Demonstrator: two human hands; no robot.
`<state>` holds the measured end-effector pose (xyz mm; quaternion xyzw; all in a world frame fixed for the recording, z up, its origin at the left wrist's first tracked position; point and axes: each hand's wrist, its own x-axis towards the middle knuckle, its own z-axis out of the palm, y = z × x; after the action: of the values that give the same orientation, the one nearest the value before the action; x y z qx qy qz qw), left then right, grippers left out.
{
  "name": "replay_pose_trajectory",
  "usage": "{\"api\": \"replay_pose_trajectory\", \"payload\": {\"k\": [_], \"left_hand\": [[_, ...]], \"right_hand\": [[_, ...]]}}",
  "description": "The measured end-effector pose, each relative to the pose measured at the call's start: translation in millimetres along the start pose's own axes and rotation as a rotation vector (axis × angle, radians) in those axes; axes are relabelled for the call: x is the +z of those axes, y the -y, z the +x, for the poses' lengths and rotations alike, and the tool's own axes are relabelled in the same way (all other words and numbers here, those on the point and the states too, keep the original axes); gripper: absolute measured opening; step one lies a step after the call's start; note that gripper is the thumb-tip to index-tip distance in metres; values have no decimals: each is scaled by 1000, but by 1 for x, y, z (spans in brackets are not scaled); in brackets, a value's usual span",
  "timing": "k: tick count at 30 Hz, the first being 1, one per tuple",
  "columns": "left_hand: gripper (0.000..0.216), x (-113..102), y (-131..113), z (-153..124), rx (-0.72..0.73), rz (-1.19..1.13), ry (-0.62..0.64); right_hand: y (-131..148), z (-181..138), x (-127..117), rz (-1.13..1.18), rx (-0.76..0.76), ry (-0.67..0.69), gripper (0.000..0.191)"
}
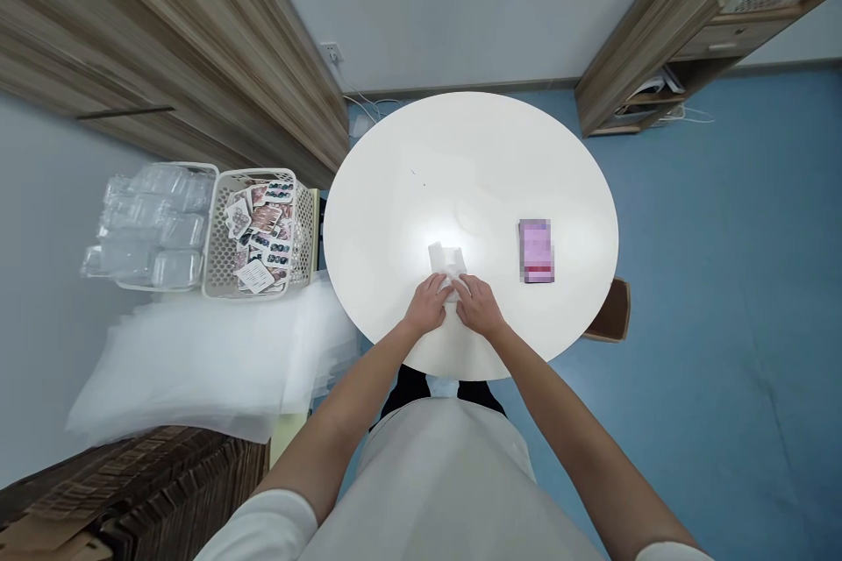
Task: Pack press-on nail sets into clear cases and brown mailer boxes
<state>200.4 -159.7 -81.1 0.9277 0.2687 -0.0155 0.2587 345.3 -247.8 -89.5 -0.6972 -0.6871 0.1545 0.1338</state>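
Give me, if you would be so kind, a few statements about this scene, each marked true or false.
1. The left hand and right hand both touch the small whitish sheet on the table. True.
2. The table has a square top. False: its edge is rounded.
3. A purple pack lies on the table, apart from both hands. True.
4. The purple pack lies to the left of the left hand. False: it is to the right of the right hand.
5. A basket to the left of the table holds cards. True.
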Motion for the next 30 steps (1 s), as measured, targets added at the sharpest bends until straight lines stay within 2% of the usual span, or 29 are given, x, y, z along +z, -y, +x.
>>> {"api": "replay_pose_trajectory", "payload": {"k": [3, 6, 9, 12, 15, 19, 24, 28, 30], "left_hand": [[53, -3, 4, 2, 22, -5, 40], [56, -8, 11, 1, 69, -44, 75], [59, -11, 20, 3, 111, -79, 105], [59, -10, 26, 9, 131, -111, 119], [63, -9, 27, 14, 132, -148, 106], [56, -6, 21, 8, 101, -170, 63], [42, 1, 9, -14, 22, -264, -26], [41, 4, 7, -19, -90, -340, -80], [41, 4, 9, -16, -126, -365, -65]], "right_hand": [[-8, -5, 1, -68, -137, 51, 52], [-18, -1, 2, -79, -160, 119, 55], [-24, 10, 2, -71, -199, 176, 50], [-23, 21, 1, -94, -192, 225, 40], [-17, 26, -1, -114, -136, 249, 40], [-10, 21, -5, -78, -141, 241, 37], [-4, 9, -13, 81, -191, 204, 34], [-3, 4, -16, 265, -115, 155, 36], [-2, 1, -15, 313, -49, 110, 38]]}}
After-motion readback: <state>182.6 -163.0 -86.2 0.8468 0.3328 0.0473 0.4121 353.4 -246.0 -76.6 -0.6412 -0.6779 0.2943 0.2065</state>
